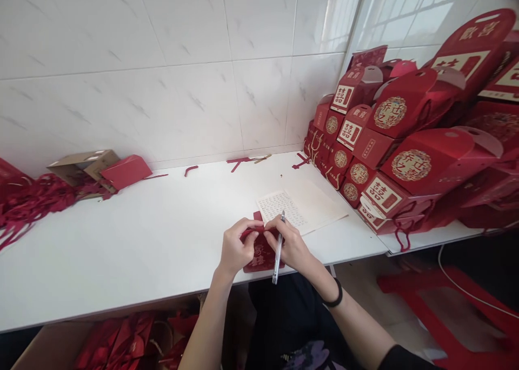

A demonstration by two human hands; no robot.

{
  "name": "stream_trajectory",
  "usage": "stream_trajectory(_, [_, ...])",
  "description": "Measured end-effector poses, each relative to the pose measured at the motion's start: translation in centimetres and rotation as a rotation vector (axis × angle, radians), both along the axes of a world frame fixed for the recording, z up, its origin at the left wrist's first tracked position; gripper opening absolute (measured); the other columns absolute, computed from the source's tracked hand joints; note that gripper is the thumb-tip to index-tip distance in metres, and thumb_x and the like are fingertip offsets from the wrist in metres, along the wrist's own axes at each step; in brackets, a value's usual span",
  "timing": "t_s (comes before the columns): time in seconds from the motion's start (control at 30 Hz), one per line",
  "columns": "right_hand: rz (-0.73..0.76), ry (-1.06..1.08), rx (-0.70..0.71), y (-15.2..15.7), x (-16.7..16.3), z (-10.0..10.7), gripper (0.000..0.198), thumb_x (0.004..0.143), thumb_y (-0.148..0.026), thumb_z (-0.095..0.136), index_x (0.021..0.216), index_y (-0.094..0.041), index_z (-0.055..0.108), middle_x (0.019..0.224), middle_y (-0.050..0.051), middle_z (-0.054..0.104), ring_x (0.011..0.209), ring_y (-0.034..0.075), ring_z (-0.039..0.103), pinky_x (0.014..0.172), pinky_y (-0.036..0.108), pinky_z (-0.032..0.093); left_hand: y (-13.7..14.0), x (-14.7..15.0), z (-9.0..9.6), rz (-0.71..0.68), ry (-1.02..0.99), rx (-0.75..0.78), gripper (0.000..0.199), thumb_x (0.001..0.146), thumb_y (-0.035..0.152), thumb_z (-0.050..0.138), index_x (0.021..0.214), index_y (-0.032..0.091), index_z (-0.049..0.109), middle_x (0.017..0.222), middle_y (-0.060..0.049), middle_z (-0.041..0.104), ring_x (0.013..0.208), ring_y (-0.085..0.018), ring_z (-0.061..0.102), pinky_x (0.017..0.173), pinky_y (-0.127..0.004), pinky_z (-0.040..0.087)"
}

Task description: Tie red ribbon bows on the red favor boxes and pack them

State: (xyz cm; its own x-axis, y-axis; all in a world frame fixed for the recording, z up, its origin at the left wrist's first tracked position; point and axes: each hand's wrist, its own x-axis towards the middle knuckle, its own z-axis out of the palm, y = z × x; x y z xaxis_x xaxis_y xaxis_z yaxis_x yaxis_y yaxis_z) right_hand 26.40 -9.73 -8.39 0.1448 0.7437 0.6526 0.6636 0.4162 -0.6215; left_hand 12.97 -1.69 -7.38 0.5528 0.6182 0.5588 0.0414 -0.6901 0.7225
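Observation:
At the table's front edge lies a dark red paper envelope or folded packet [265, 255] with pale printed characters. My left hand [239, 246] pinches its upper edge between thumb and fingers. Close beside it, my right hand [292, 245] pinches the same edge and also carries a silver-clear pen [278, 256], held between the fingers and pointing down toward me. Behind my hands is a sheet of closely written paper [279, 205], lying over a larger blank cream sheet [320, 205]. Part of the red packet is hidden under my fingers.
Red gift boxes [425, 159] are piled high on the right. Red ribbons [36, 202], a cardboard box [83, 167] and a red box [126, 171] sit at the left. Red scraps [239, 162] lie along the wall. Below are red bags [121, 340] and a red stool [446, 305].

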Motion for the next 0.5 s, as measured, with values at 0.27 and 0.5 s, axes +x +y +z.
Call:
stream_trajectory(0.27, [-0.031,-0.013,0.026,0.0,0.3,-0.4,0.006,0.088,-0.018,0.047,0.085,-0.020,0.052,0.074,0.001,0.054,0.068,0.016,0.050,0.062,0.027,0.042,-0.4,-0.7,-1.8,-0.057,-0.094,-0.270,0.040,0.081,0.023,0.055,0.119,0.019,0.045,0.098,-0.006,0.064,0.085,-0.015,0.065,0.075,-0.028,0.054])
stream_trajectory(0.5, [-0.005,0.030,-0.009,0.0,0.0,-0.2,0.009,0.090,-0.025,0.048,0.083,-0.021,0.053,0.074,0.001,0.056,0.068,0.015,0.053,0.063,0.027,0.045,-0.9,0.4,-3.7,0.121,-0.135,-0.307,0.016,0.078,0.031,0.057,0.071,0.017,0.053,0.065,0.002,0.059,0.060,-0.010,0.057,0.058,-0.022,0.048])
